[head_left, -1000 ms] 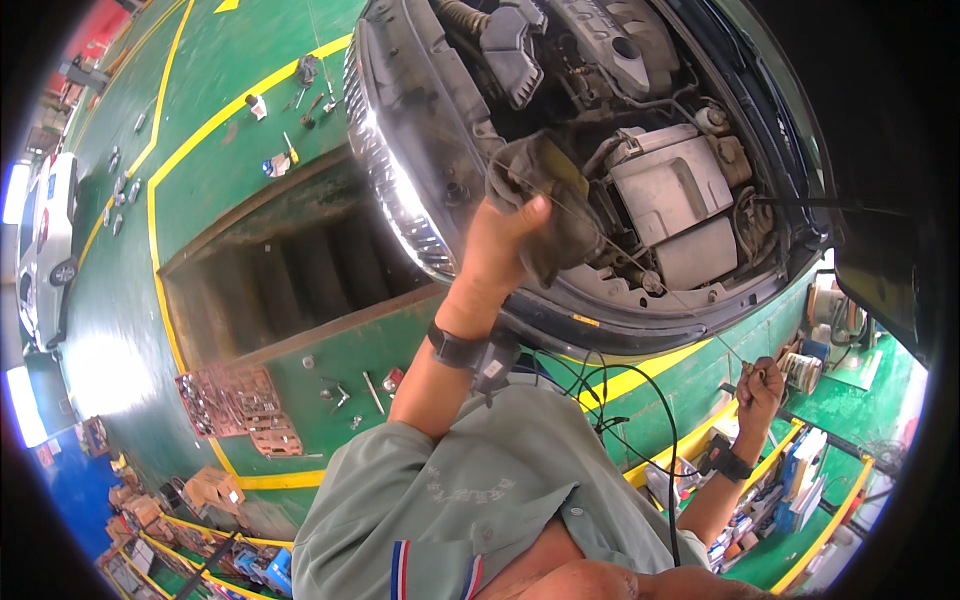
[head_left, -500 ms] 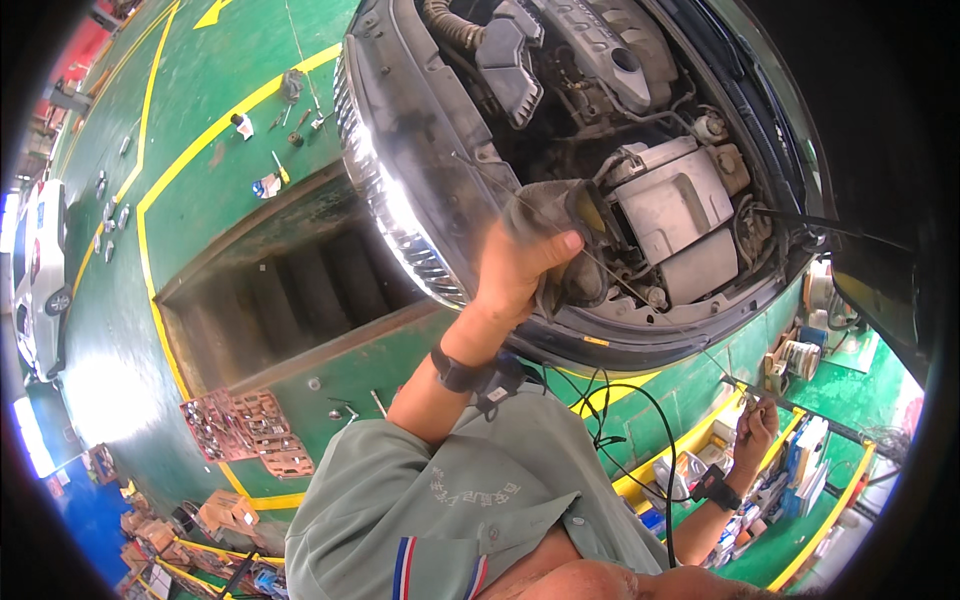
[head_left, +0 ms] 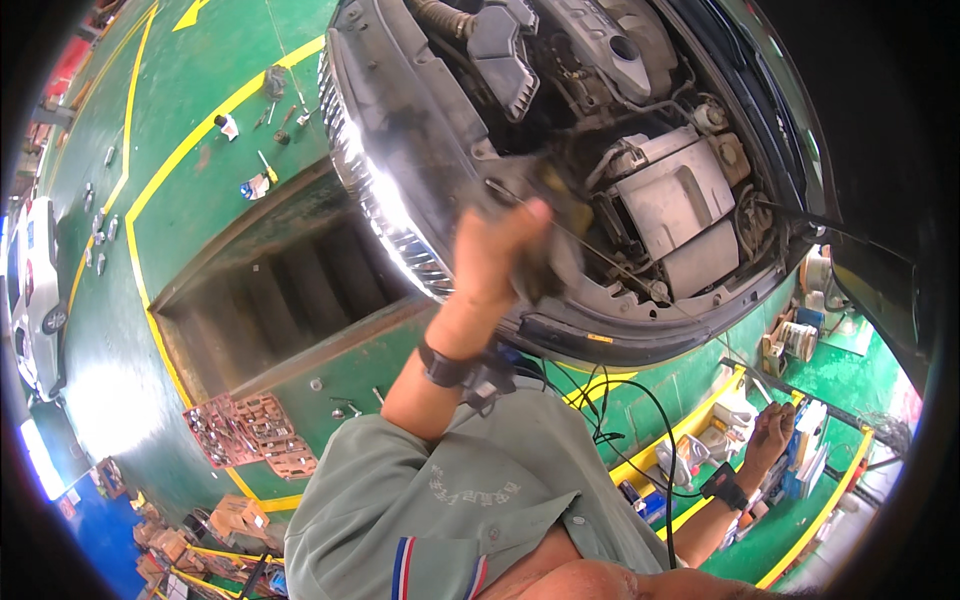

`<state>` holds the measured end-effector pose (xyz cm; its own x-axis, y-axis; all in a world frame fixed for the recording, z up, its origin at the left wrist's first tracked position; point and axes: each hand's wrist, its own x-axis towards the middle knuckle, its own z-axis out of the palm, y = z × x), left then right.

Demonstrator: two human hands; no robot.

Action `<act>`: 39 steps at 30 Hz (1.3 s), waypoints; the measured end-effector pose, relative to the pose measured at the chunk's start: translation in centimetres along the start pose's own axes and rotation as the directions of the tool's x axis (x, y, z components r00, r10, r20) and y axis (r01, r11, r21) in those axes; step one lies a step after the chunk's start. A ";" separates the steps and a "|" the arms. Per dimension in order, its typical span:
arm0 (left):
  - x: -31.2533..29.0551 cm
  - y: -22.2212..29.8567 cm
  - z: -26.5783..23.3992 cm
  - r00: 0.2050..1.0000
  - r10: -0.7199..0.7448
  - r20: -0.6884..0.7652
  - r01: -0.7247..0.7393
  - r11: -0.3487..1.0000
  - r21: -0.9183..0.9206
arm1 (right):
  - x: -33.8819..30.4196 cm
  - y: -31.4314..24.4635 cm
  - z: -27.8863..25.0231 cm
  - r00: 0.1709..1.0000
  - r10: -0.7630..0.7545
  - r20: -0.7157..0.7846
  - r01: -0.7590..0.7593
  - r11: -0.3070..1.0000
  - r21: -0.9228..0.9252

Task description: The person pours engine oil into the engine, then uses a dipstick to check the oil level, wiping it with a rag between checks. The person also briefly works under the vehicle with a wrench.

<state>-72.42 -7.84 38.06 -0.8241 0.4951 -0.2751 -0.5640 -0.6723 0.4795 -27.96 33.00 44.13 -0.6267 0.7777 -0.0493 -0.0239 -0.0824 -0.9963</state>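
My left hand (head_left: 492,248) is closed on a dark grey, hollow piece like an air duct (head_left: 552,250), blurred by motion. It is held over the front edge of the open engine bay. Beside the duct is a grey, box-shaped cover (head_left: 680,195) in the bay. My right hand (head_left: 768,436) is out to the right, near the yellow-edged shelf (head_left: 722,400), with its fingers curled in. Whatever it may hold cannot be made out.
A raised dark hood (head_left: 870,260) hangs at the right. On the left, a stepped pit (head_left: 300,310) opens in the green floor. A socket tool set (head_left: 250,435) lies by its near edge. Black cables (head_left: 600,410) hang beside my body.
My left hand has moved slightly left with the duct, which now turns and blurs. My right hand has shifted a little right and down. The whole view has drifted slightly.
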 end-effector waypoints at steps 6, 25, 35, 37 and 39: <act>5.6 2.8 -5.7 0.993 0.043 -0.109 -0.051 0.996 -0.070 | 1.8 -1.7 3.5 0.997 0.019 0.077 -0.010 0.993 -0.120; 19.5 2.9 -27.7 0.806 0.587 0.075 0.268 -0.475 0.838 | 18.0 3.4 17.3 0.991 0.099 -0.087 -0.125 0.911 -0.392; 19.6 2.2 -28.0 0.775 0.619 0.125 0.283 -0.517 0.808 | 23.0 8.8 18.7 0.988 0.153 0.006 -0.138 0.910 -0.391; 19.6 2.2 -28.1 0.770 0.624 0.132 0.287 -0.524 0.802 | 23.7 9.2 19.0 0.987 0.162 -0.002 -0.151 0.913 -0.378; 19.7 2.0 -27.8 0.764 0.630 0.139 0.290 -0.529 0.798 | 24.1 9.5 19.1 0.986 0.168 -0.015 -0.160 0.909 -0.385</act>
<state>-91.28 -14.73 10.45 -0.9777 0.0316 0.2075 0.1006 0.9381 0.3313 -58.22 39.06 34.79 -0.6102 0.7620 -0.2168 0.3790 0.0405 -0.9245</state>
